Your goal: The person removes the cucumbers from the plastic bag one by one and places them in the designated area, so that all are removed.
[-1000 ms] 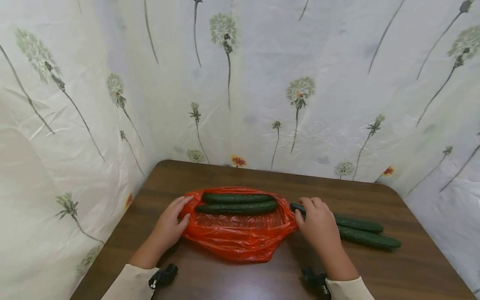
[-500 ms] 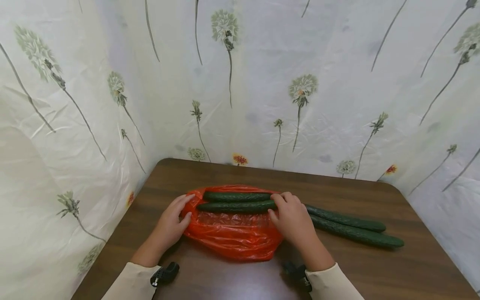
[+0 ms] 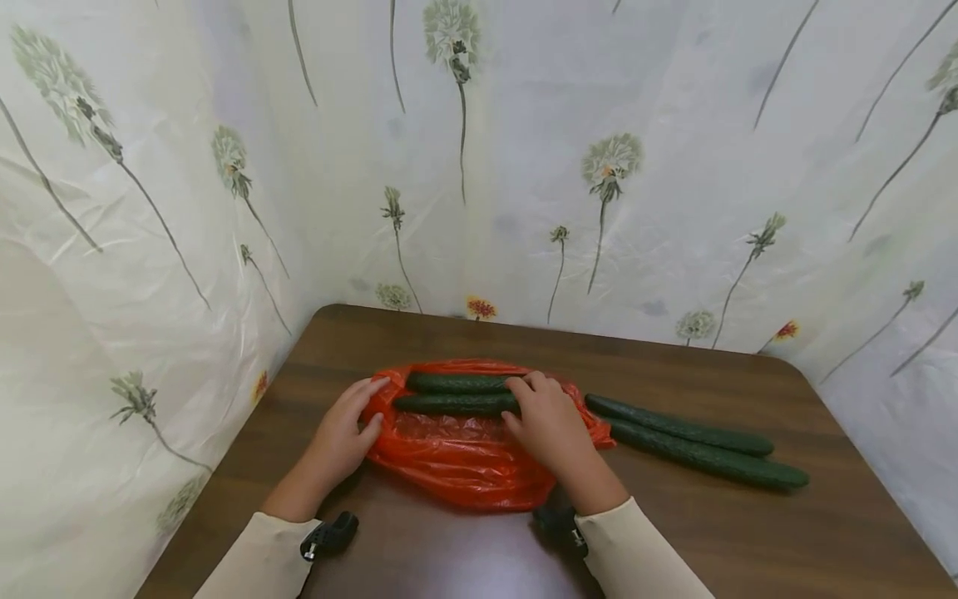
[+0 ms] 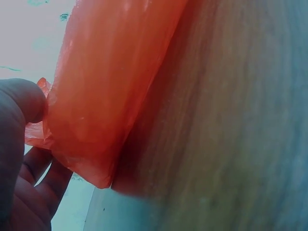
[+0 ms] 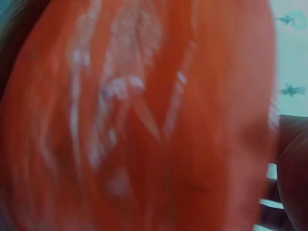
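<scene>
A red plastic bag (image 3: 464,474) lies on the table, its mouth spread wide. Inside it, two long cucumbers (image 3: 449,404) lie side by side near the far rim. My left hand (image 3: 348,428) holds the left rim of the bag; in the left wrist view the thumb (image 4: 29,98) meets the thin plastic (image 4: 106,96). Over the right ends of the bagged cucumbers is my right hand (image 3: 550,420), fingers reaching across them and hiding those ends. Bag film (image 5: 144,120) fills most of the blurred right wrist view, with part of the right hand (image 5: 293,168) at its edge.
Right of the bag, two more cucumbers (image 3: 703,453) lie close together on the brown wooden table (image 3: 748,541), their left ends near the bag's right corner. A flower-printed curtain (image 3: 524,166) stands behind the table and along its sides.
My right hand has moved left from beside the loose cucumbers to above the bagged ones, which stay in place. The left hand keeps hold of the bag's left rim.
</scene>
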`<act>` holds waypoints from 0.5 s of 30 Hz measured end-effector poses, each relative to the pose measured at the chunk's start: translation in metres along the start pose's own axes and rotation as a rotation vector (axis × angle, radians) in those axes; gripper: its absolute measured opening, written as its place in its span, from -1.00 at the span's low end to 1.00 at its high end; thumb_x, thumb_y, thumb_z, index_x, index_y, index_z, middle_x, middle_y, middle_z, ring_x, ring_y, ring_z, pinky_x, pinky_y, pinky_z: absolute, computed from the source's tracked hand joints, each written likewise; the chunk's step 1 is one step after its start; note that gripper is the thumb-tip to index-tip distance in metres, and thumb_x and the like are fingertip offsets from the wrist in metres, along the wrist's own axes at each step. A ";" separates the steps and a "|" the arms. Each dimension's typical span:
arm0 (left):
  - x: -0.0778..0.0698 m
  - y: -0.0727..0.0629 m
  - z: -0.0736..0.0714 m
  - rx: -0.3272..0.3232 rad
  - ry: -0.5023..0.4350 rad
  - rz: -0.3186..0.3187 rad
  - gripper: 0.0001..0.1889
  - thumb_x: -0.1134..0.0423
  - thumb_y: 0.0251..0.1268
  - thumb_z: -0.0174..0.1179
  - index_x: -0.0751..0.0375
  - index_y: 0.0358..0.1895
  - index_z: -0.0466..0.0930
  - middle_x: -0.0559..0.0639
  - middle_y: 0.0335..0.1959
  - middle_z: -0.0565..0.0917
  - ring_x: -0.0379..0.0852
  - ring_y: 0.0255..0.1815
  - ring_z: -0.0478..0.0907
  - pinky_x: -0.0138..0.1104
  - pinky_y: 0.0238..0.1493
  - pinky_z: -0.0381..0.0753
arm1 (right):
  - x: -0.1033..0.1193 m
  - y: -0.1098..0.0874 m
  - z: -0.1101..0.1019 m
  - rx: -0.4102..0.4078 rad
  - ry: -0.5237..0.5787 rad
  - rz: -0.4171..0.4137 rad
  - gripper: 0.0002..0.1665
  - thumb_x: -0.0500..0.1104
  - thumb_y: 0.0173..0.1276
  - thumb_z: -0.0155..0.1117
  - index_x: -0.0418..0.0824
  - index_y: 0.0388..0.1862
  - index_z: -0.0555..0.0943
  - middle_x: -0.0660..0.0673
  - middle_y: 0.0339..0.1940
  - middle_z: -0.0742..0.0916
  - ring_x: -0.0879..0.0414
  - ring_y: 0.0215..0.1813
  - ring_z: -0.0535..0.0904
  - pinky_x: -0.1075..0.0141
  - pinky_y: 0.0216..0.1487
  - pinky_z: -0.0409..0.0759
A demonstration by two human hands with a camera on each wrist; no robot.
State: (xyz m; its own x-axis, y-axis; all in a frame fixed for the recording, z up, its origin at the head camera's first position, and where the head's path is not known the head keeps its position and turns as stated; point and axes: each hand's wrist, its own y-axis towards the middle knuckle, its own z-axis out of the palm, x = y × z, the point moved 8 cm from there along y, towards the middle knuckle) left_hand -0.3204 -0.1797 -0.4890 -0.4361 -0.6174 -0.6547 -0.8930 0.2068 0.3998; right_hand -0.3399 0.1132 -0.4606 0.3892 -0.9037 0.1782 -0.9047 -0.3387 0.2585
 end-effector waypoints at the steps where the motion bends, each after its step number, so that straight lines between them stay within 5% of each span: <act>1: 0.000 0.001 0.000 0.000 0.000 0.000 -0.41 0.43 0.39 0.28 0.17 0.48 0.47 0.22 0.44 0.50 0.24 0.44 0.47 0.16 0.44 0.46 | 0.000 0.002 0.003 0.008 -0.002 0.003 -0.43 0.02 0.37 0.50 -0.07 0.32 0.61 -0.17 0.16 0.65 -0.16 0.18 0.59 -0.12 0.21 0.65; 15: -0.003 0.000 0.001 -0.004 0.013 0.018 -0.42 0.43 0.37 0.29 0.19 0.46 0.48 0.25 0.43 0.50 0.26 0.45 0.46 0.16 0.44 0.45 | 0.020 0.017 0.026 0.056 -0.037 -0.023 -0.40 0.10 0.41 0.46 0.03 0.38 0.57 -0.11 0.21 0.61 -0.12 0.20 0.55 -0.14 0.13 0.64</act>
State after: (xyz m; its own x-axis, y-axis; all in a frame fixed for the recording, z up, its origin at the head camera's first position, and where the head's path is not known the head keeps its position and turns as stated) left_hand -0.3196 -0.1772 -0.4878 -0.4506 -0.6233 -0.6391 -0.8845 0.2151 0.4139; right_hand -0.3519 0.0826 -0.4774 0.4046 -0.9041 0.1372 -0.9041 -0.3730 0.2085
